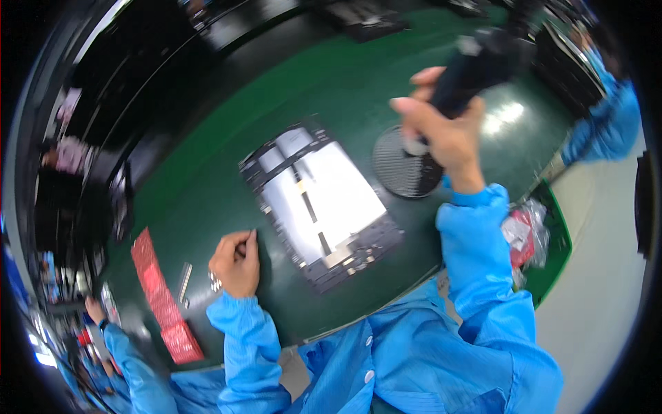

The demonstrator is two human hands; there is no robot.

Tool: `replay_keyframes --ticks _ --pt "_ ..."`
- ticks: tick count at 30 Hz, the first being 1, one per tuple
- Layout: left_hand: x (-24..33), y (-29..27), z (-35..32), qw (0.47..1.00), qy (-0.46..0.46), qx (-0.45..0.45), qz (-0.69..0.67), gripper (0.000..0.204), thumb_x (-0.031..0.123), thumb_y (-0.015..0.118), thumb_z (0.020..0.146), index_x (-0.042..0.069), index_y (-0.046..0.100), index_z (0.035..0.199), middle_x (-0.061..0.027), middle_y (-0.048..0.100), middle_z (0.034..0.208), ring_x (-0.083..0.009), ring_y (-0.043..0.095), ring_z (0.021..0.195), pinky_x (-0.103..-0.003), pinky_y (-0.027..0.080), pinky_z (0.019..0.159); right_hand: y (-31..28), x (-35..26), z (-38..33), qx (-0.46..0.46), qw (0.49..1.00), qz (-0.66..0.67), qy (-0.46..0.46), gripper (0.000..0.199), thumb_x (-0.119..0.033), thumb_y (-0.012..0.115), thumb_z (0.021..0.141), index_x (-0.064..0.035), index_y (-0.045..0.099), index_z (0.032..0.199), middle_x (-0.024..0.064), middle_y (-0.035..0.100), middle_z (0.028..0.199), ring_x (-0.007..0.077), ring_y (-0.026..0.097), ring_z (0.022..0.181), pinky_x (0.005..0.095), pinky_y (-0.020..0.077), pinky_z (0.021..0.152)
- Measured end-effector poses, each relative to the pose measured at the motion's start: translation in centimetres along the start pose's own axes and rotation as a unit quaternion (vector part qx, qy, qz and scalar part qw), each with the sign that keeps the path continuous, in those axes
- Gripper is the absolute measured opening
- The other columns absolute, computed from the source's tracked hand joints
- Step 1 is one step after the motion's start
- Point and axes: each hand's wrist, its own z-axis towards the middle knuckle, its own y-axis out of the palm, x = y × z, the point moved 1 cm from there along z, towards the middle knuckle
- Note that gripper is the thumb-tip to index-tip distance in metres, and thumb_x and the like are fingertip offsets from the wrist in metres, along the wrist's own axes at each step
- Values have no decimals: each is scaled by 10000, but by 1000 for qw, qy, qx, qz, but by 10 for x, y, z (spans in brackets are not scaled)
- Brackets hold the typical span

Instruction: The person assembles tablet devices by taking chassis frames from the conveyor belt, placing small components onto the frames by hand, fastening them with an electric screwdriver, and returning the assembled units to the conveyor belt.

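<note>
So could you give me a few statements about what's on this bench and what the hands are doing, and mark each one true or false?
1. The right hand grips a dark power screwdriver. True.
2. The screwdriver's tip is over the round black screw tray. True.
3. The left hand lies flat on the opened device. False: it is curled in a loose fist on the green mat, beside the device.
4. The red strips lie to the right of the device. False: they lie to its left, beyond the left hand.
5. Both sleeves are blue. True.
</note>
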Motion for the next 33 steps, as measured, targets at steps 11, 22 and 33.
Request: replay_keyframes --ticks 11,22,33 --pt "-19 -17 16 997 -16 39 -59 125 28 710 751 -7 684 868 -89 621 708 -138 556 564 -241 430 509 165 -16 -10 -203 968 145 1 278 4 745 726 18 574 946 34 600 607 94 559 475 219 420 434" --pt "-22 -16 18 993 -45 30 -106 107 47 667 788 10 688 886 -108 629 800 -260 622 660 -330 489 591 206 20 -20 -233 968 87 23 269 -3 753 716 37 569 908 38 601 571 89 556 448 207 400 414" --pt "-20 -16 20 991 -32 49 -122 113 -3 677 766 1 692 877 -111 634 773 -195 602 630 -282 459 558 208 22 -21 -244 966 73 44 268 42 735 711 28 552 905 53 594 583 103 553 455 225 426 432"
